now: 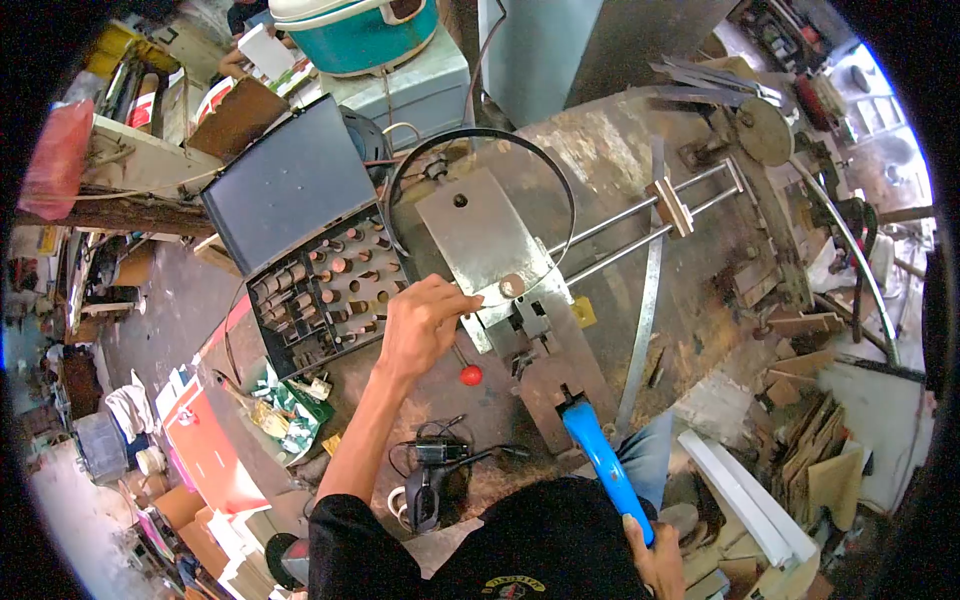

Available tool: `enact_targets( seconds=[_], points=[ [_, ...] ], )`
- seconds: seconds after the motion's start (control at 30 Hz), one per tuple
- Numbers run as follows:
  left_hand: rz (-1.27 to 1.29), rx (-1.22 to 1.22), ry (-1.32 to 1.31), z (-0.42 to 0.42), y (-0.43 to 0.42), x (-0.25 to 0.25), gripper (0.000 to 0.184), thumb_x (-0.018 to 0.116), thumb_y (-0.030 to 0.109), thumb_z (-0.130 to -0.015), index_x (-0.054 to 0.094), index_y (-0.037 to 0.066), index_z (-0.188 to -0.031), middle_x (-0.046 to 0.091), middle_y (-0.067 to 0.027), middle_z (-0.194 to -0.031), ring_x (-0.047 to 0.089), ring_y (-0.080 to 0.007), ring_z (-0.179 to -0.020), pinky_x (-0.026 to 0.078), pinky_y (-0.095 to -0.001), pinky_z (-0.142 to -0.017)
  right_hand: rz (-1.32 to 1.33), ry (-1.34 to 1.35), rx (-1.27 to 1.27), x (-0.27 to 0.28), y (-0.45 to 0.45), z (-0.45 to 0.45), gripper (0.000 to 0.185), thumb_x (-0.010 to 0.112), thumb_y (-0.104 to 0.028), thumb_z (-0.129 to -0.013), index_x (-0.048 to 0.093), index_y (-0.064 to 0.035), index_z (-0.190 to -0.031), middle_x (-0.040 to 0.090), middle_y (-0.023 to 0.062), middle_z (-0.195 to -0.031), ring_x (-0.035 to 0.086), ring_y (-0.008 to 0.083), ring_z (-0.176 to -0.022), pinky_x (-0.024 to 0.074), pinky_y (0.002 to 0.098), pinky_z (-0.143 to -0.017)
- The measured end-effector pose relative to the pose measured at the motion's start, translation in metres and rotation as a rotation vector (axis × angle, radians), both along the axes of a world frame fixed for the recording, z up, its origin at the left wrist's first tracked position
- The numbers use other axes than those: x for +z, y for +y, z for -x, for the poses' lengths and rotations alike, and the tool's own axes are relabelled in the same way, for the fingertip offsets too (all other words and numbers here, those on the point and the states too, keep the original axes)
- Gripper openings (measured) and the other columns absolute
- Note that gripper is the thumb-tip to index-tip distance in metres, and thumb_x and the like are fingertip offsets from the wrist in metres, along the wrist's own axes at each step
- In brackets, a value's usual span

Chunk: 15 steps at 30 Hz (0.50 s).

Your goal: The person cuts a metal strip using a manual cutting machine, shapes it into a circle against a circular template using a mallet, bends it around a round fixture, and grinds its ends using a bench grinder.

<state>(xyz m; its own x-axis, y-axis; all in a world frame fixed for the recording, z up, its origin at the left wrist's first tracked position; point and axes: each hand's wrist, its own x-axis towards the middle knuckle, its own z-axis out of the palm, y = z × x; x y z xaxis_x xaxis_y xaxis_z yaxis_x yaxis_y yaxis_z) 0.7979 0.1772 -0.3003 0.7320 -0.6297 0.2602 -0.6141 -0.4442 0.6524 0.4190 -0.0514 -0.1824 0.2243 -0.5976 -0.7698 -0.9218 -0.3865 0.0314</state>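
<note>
Where the left hand works: the left hand (430,315) is nearly closed, thumb and forefinger together at the lower edge of the metal hoop (490,132), which they appear to pinch; the other fingers are curled.
Right hand: the right hand (655,555) is wrapped round the lower end of the blue handle (605,460), near the body.
Metal hoop: a thin dark band looping over the steel plate (470,225) of the bench tool, its near run passing beside the round disc (511,287); how its ends lie is too small to tell.
Hoop's handling: probably light and springy, bending easily along its length but stiff across its width; its edges may be sharp and the metal slick.
Hoop's hold: best pinched on its flat faces, close to the tool, clear of the edges.
Blue handle's handling: likely rigid and firm, with the smooth grip best held at its far end for leverage.
Red knob: the red knob (471,375) sits just below the left hand.
Open case: the case (320,285), filled with small metal pieces, lies left of the tool on the desk (700,340).
Twin rods: the rods (610,255) reach out to the right, carrying a block (672,207).
Farther back: a teal cooler (360,45) on a white cabinet (400,95).
</note>
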Motion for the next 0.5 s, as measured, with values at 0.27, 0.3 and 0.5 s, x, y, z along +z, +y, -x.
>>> enact_targets(
  seconds=[0.27,0.3,0.5],
  points=[
    [-0.008,0.003,-0.066,-0.005,0.007,0.004,0.032,0.063,-0.008,-0.064,0.076,0.009,-0.087,0.067,-0.0050,-0.075,0.062,-0.0233,-0.074,0.051,-0.0360,-0.063,-0.017,-0.079,0.041,-0.005,-0.004,0.012,0.075,0.061,-0.066,-0.086,0.056,0.0094,-0.086,0.056,0.0303,-0.090,0.057,0.0467,-0.090,0.0454,0.0521,-0.081],
    [-0.027,-0.011,-0.054,-0.006,0.010,0.004,0.033,0.063,-0.008,-0.063,0.076,0.009,-0.088,0.067,-0.0052,-0.075,0.062,-0.0238,-0.074,0.052,-0.0366,-0.064,-0.036,-0.061,0.043,-0.006,-0.004,0.012,0.077,0.061,-0.067,-0.085,0.056,0.0093,-0.085,0.056,0.0305,-0.091,0.058,0.0466,-0.090,0.0456,0.0519,-0.080],
    [-0.050,-0.036,0.034,-0.009,0.016,0.012,0.034,0.063,-0.009,-0.062,0.076,0.007,-0.089,0.068,-0.0067,-0.077,0.062,-0.0255,-0.077,0.052,-0.0375,-0.068,-0.018,-0.077,0.020,0.007,0.000,-0.004,0.082,0.058,-0.073,-0.083,0.056,0.0094,-0.084,0.056,0.0312,-0.092,0.059,0.0475,-0.087,0.0467,0.0522,-0.078]
  ],
)
